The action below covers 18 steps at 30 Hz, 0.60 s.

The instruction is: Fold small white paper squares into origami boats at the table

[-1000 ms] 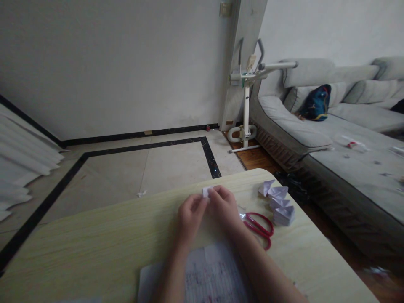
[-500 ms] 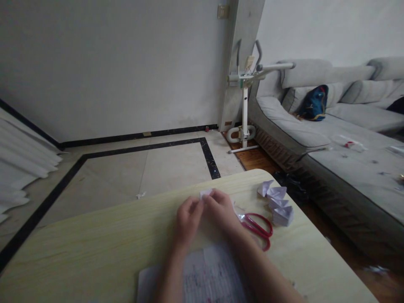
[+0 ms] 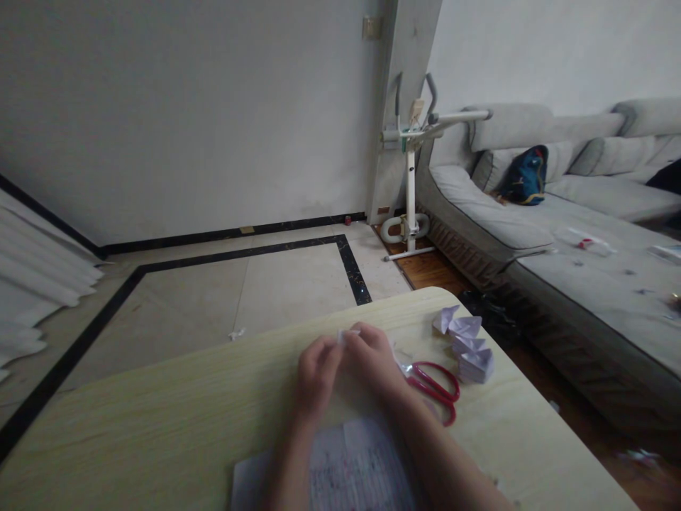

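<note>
My left hand (image 3: 315, 372) and my right hand (image 3: 372, 358) meet over the light wooden table (image 3: 159, 426), fingers pinched together on a small folded piece of white paper (image 3: 347, 333). Only a corner of the paper shows above my fingertips. Under my forearms lies a sheet of lined paper with writing (image 3: 362, 468). Red-handled scissors (image 3: 433, 387) lie just right of my right hand. Beyond them sit several folded white paper shapes (image 3: 468, 344) near the table's right edge.
A grey sofa (image 3: 558, 227) with a blue bag (image 3: 524, 177) stands at the right. A white exercise machine (image 3: 412, 177) stands by the pillar. A paper scrap (image 3: 237, 332) lies on the tiled floor. Pale curtains (image 3: 32, 277) hang at the left.
Both hands have stayed on the small paper and closed further over it, so less of it shows. The view has shifted slightly.
</note>
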Each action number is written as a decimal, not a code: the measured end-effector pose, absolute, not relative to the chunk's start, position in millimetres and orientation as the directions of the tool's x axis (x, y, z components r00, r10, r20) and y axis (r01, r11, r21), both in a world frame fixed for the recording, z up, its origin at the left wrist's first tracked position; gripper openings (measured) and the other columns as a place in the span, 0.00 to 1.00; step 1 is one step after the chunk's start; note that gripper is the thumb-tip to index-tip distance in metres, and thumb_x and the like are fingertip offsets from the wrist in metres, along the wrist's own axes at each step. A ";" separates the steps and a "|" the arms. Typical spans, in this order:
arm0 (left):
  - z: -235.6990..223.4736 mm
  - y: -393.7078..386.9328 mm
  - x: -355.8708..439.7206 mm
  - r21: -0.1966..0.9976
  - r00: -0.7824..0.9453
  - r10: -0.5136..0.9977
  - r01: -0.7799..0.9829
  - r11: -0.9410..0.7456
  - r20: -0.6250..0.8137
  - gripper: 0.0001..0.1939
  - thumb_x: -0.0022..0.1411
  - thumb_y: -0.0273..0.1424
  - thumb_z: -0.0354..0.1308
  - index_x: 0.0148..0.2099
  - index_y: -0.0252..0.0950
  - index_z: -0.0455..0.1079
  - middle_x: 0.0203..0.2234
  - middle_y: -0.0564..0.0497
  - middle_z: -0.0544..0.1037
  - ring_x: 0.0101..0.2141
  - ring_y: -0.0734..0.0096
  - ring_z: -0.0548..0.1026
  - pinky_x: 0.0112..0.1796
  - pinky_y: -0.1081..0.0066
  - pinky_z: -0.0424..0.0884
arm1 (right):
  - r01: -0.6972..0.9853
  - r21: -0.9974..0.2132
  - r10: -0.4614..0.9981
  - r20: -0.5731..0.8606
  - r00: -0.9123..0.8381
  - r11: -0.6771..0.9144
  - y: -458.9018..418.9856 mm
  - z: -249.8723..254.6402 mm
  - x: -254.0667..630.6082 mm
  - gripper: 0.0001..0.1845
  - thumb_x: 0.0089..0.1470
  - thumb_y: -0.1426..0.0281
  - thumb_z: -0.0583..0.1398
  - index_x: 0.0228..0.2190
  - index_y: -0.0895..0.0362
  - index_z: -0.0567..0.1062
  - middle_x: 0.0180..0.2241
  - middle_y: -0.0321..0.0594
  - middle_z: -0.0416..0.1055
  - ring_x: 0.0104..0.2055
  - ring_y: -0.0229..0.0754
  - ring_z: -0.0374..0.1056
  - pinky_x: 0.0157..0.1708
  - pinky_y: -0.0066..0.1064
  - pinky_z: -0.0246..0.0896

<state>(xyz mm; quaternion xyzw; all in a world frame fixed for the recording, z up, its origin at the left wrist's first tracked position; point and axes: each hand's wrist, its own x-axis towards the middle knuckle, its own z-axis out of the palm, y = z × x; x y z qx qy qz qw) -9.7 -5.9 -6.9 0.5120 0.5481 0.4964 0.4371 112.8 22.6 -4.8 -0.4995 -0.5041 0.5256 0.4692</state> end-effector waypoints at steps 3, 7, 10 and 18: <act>-4.5 -5.9 -8.6 0.987 -0.112 0.994 0.162 0.002 0.017 0.13 0.60 0.40 0.55 0.30 0.35 0.70 0.22 0.54 0.70 0.26 0.71 0.67 0.27 0.75 0.62 | 0.003 -0.999 0.996 -0.050 -0.074 -0.050 23.0 -4.5 114.4 0.13 0.50 0.65 0.59 0.19 0.57 0.70 0.19 0.32 0.63 0.25 0.36 0.59 0.25 0.25 0.53; -2.7 -5.7 -8.5 0.989 -0.105 0.994 0.148 -0.001 0.017 0.14 0.61 0.41 0.54 0.31 0.35 0.70 0.23 0.53 0.72 0.28 0.69 0.69 0.29 0.74 0.63 | -0.008 -0.998 0.996 -0.055 -0.069 -0.055 22.6 -3.7 113.7 0.12 0.50 0.66 0.59 0.18 0.57 0.69 0.18 0.31 0.62 0.24 0.35 0.58 0.25 0.26 0.53; -4.2 -5.0 -10.2 0.991 -0.094 0.995 0.134 -0.018 0.030 0.14 0.61 0.40 0.54 0.29 0.35 0.68 0.23 0.53 0.71 0.27 0.70 0.68 0.28 0.74 0.63 | 0.005 -0.999 0.997 -0.041 -0.062 -0.041 21.9 -2.6 111.1 0.12 0.50 0.66 0.58 0.18 0.57 0.69 0.18 0.31 0.63 0.24 0.36 0.59 0.25 0.26 0.53; -4.5 -4.8 -12.4 0.990 -0.068 0.994 0.120 -0.077 0.086 0.15 0.58 0.38 0.54 0.23 0.36 0.62 0.18 0.56 0.62 0.23 0.73 0.62 0.25 0.75 0.58 | 0.019 -0.997 0.985 -0.074 -0.153 -0.072 18.3 1.6 111.3 0.08 0.47 0.71 0.57 0.19 0.57 0.70 0.19 0.31 0.65 0.25 0.36 0.60 0.24 0.24 0.53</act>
